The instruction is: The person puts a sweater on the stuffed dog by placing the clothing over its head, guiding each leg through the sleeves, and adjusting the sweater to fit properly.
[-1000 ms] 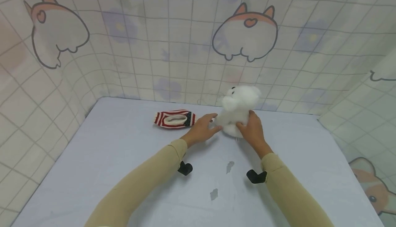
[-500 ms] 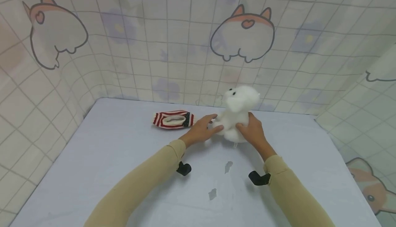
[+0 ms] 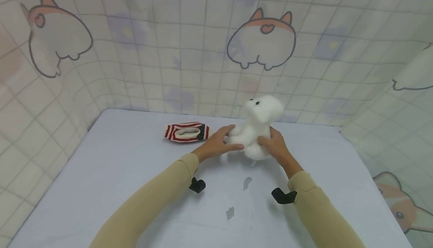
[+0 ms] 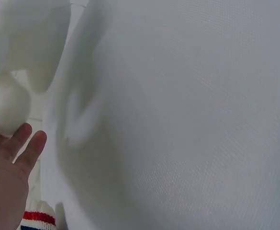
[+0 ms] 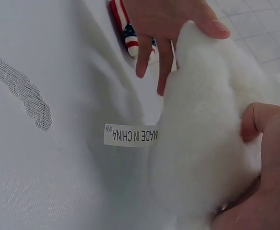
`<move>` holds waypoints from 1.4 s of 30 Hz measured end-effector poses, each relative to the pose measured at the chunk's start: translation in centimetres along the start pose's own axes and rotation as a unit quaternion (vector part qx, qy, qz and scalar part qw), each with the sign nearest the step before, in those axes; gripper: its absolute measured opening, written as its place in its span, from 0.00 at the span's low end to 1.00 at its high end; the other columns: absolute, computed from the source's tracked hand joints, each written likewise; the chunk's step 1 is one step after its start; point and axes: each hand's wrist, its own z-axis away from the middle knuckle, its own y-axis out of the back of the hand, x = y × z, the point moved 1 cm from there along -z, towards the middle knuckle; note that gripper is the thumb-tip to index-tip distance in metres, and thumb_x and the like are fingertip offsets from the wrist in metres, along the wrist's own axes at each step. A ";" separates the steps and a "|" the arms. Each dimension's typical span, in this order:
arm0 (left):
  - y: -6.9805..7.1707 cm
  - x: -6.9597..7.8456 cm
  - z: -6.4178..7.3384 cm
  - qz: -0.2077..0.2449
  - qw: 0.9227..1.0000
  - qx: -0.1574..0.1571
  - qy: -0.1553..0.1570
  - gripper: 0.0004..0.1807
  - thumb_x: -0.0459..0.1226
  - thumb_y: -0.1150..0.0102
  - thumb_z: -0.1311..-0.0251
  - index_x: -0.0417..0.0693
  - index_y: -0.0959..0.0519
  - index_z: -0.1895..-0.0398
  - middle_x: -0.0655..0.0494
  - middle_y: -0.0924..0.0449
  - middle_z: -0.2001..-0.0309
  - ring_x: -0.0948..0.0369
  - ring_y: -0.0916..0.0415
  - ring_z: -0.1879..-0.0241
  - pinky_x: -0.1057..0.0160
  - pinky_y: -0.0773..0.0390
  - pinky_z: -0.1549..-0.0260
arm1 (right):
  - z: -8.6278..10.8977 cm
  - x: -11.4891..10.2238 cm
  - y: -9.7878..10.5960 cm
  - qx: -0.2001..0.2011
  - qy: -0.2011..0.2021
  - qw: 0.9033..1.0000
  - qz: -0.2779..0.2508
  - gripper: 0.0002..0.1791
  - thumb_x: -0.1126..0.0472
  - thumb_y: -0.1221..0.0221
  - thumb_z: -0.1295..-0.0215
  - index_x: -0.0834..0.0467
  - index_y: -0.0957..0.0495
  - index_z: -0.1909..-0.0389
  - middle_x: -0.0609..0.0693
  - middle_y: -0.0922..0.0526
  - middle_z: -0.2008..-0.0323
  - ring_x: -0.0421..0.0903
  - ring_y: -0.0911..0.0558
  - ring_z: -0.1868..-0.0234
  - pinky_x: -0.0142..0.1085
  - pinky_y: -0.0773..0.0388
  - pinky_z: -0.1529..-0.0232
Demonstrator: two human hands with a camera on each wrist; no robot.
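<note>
A white plush toy (image 3: pixel 258 129) with dark eyes sits upright near the back of the table, its face turned left. My right hand (image 3: pixel 274 145) grips its body from the right side, the thumb pressed into the fur. On the left, my left hand (image 3: pixel 217 143) reaches to the toy's legs with thumb and fingers spread apart. In the left wrist view, those fingers (image 4: pixel 21 139) lie against a round white paw (image 4: pixel 8 106). A printed label (image 5: pixel 130 135) sticks out from the toy's underside in the right wrist view.
Left of the toy lies a small knitted piece (image 3: pixel 187 132) with red and white stripes, a dark starry patch and an oval opening. Grey worn spots (image 3: pixel 230 213) mark the white table (image 3: pixel 189 218). A patterned curtain (image 3: pixel 203 52) hangs behind the table.
The right hand has turned the toy and brought it slightly nearer, so both eyes show more. The left hand has shifted slightly left, and its thumb and fingers are wider apart.
</note>
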 end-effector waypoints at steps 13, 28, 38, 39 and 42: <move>-0.6 0.4 -0.4 0.075 0.997 0.002 -0.013 0.44 0.64 0.37 0.50 0.58 0.35 0.31 0.56 0.28 0.36 0.57 0.30 0.39 0.49 0.30 0.39 | 0.8 -0.5 -0.3 -0.068 0.024 0.997 -0.023 0.32 0.60 0.49 0.41 0.62 0.36 0.34 0.62 0.26 0.41 0.55 0.24 0.47 0.48 0.26 0.44; -0.9 1.0 0.4 0.061 0.982 0.178 -0.019 0.31 0.54 0.38 0.42 0.48 0.28 0.39 0.52 0.22 0.46 0.56 0.25 0.51 0.51 0.22 0.50 | 1.1 -1.0 -0.7 -0.066 0.036 0.995 0.066 0.37 0.40 0.44 0.34 0.49 0.42 0.29 0.54 0.31 0.33 0.53 0.24 0.46 0.44 0.24 0.51; -0.7 2.1 0.2 0.067 0.969 0.237 -0.006 0.34 0.53 0.38 0.42 0.47 0.31 0.36 0.51 0.24 0.43 0.54 0.25 0.48 0.50 0.23 0.46 | 1.8 -1.6 -1.5 -0.048 0.033 0.995 0.078 0.42 0.32 0.51 0.35 0.49 0.47 0.27 0.56 0.31 0.34 0.50 0.15 0.63 0.35 0.22 0.64; -0.7 2.2 0.2 0.063 0.968 0.242 -0.005 0.34 0.53 0.38 0.42 0.47 0.31 0.36 0.51 0.24 0.43 0.54 0.25 0.47 0.50 0.24 0.46 | 1.9 -1.7 -1.7 -0.051 0.026 0.996 0.068 0.42 0.31 0.52 0.35 0.48 0.48 0.27 0.56 0.32 0.33 0.51 0.14 0.62 0.36 0.21 0.64; -0.7 2.5 0.3 0.060 0.965 0.253 -0.013 0.34 0.52 0.37 0.42 0.46 0.31 0.36 0.50 0.24 0.43 0.54 0.25 0.47 0.49 0.23 0.46 | 2.1 -2.1 -2.1 -0.064 0.000 0.998 0.025 0.43 0.28 0.56 0.35 0.46 0.51 0.26 0.57 0.34 0.31 0.54 0.14 0.58 0.39 0.18 0.66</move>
